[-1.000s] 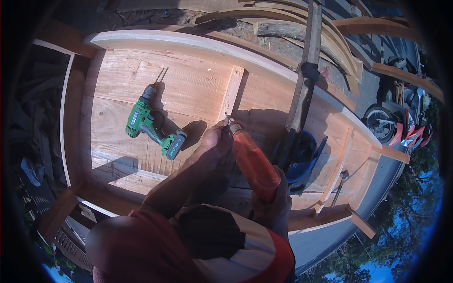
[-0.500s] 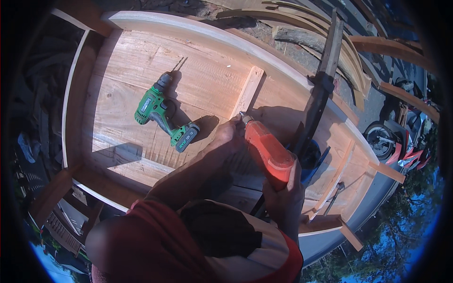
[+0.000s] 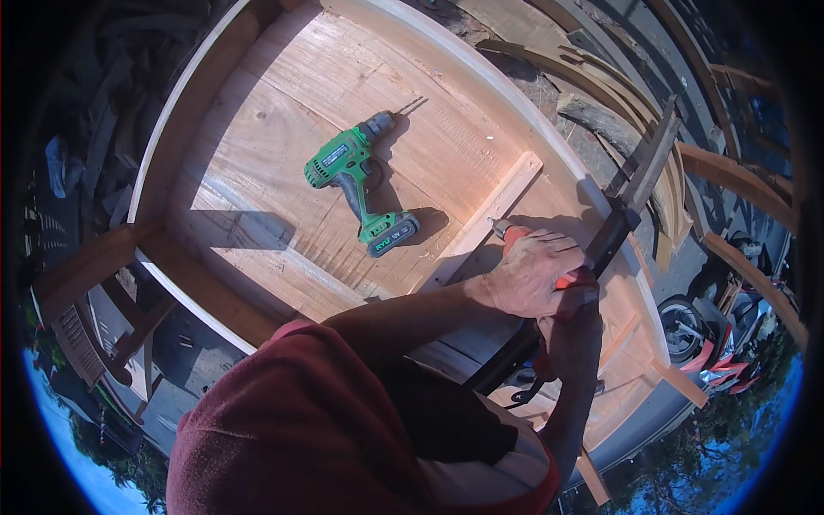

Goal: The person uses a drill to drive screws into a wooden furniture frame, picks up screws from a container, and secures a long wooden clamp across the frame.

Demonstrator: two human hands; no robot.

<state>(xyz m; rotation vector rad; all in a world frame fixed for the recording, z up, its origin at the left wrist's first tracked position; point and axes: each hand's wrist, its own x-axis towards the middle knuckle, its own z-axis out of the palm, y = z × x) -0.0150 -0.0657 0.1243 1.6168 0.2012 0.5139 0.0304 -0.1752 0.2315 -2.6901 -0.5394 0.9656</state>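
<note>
The red drill [image 3: 513, 235] is right of the middle of the wooden panel [image 3: 266, 163], its nose pointing far and left at the strip [image 3: 515, 184] fixed across the boards. Its tip is right at the strip, though whether it touches the wood is too small to tell. The left hand [image 3: 536, 273] lies palm down over the drill's body, fingers bent across it, probably to steady it and add weight. The right hand [image 3: 573, 330] is closed around its rear; the fingers are partly hidden, but the hold looks like the one that carries and aims the drill.

The green drill [image 3: 352, 182] lies on its side on the boards to the left, its bit pointing far and right, seemingly laid there to be within reach and out of the way. A dark bar [image 3: 631, 206] slants from the far right toward the near side, passing beneath the hands; it looks like the main obstruction, limiting room under the forearms. Beyond the panel's far edge are a log [image 3: 592, 112] and a curved beam [image 3: 730, 174]; a motorbike [image 3: 704, 352] stands to the right.
</note>
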